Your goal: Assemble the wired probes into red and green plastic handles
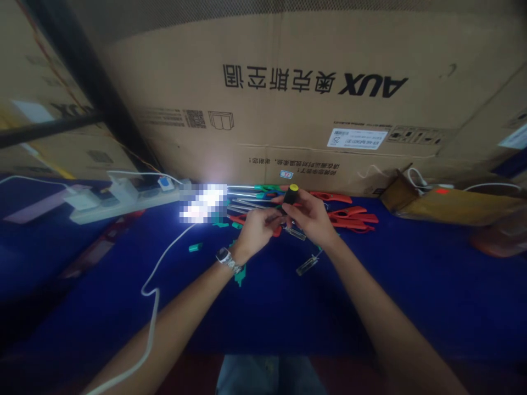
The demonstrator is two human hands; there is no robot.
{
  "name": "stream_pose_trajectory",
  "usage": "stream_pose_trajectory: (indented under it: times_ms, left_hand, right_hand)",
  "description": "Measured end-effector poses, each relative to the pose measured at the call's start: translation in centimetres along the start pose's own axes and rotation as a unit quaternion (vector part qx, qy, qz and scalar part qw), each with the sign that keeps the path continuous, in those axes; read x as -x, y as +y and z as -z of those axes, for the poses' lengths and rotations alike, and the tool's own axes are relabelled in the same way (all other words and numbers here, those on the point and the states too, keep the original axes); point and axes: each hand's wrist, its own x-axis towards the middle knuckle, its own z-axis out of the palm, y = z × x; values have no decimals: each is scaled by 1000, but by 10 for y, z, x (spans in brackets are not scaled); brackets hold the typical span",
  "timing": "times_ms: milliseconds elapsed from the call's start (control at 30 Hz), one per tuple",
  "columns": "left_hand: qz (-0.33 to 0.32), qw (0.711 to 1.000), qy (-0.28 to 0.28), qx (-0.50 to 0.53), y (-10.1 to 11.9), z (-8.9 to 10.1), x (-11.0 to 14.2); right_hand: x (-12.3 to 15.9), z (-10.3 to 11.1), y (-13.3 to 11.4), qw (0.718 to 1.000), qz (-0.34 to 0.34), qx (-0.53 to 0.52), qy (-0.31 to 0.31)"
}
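My right hand (309, 215) is closed around a screwdriver (291, 195) with a black handle and a yellow end; its tip is hidden among my fingers. My left hand (260, 227), with a metal watch at the wrist, pinches something small that I cannot make out, right beside the screwdriver. Behind and around both hands lie several long tools with red handles (349, 218) and metal rods, which look like stick lighters. A small clear part (307, 265) lies below my right hand, and another clear part (295, 234) is just under the fingers.
A white power strip (127, 200) with plugs is at the left, beside a bright, pixelated light (205, 203). A white cable (153, 307) crosses my left forearm. Green pieces (240, 276) lie on the blue cloth (280, 312). Large cardboard (280, 109) stands behind; a brown box (465, 204) is at right.
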Motion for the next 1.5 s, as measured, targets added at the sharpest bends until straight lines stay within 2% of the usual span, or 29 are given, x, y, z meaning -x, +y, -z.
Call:
stream_pose_trajectory:
  times_ms: [67, 133, 200, 333, 433, 500, 567, 700, 767, 867, 967, 1033, 1133, 1233, 1333, 1500]
  left_hand:
    - [-6, 1000, -29, 1, -1, 2, 0]
    - [-9, 999, -36, 19, 0, 3, -1]
    - [-4, 999, -11, 39, 1, 1, -3]
    - [15, 996, 88, 12, 1, -4, -6]
    - [27, 995, 91, 11, 0, -6, -6]
    - [31, 996, 83, 15, -1, -5, -5]
    - [26, 997, 68, 14, -1, -3, -3]
    - [0, 1000, -19, 18, -3, 5, 0]
    - [-14, 998, -56, 12, -3, 7, -1]
    - [-24, 997, -68, 4, -4, 6, -3]
    - [-29, 999, -31, -4, -5, 7, -5]
    - [-49, 997, -18, -59, -5, 13, -6]
    - [-112, 968, -86, -210, -7, 32, -6]
    - [-90, 937, -152, -303, -10, 47, -6]
    - [-95, 924, -187, -319, -13, 48, -5]
    - [-131, 925, -181, -309, -16, 40, -7]
  right_hand:
    - [1, 5, -3, 1000, -11, -11, -23]
    - [-1, 8, 0, 1000, -11, -1, -6]
    - [-4, 8, 8, 999, 1, 20, 45]
    - [-9, -1, 23, 983, 39, 100, 151]
    - [-9, -10, 24, 973, 43, 146, 173]
    - [-7, -12, 20, 976, 30, 152, 155]
    - [-4, -11, 13, 987, 16, 125, 104]
    - [-1, 1, 0, 999, -6, 5, -35]
    - [-2, 6, -1, 997, -14, -18, -73]
    - [-4, 8, 4, 999, -10, -5, -42]
    - [-5, 4, 11, 999, 0, 21, 40]
    - [-6, 1, 14, 998, -6, 27, 58]
    - [-6, -2, 15, 998, -11, 12, 55]
    - [-7, -3, 16, 998, 3, 4, 66]
    - [-8, -3, 15, 998, 7, 8, 70]
    - [-5, 3, 6, 999, -13, -30, 21]
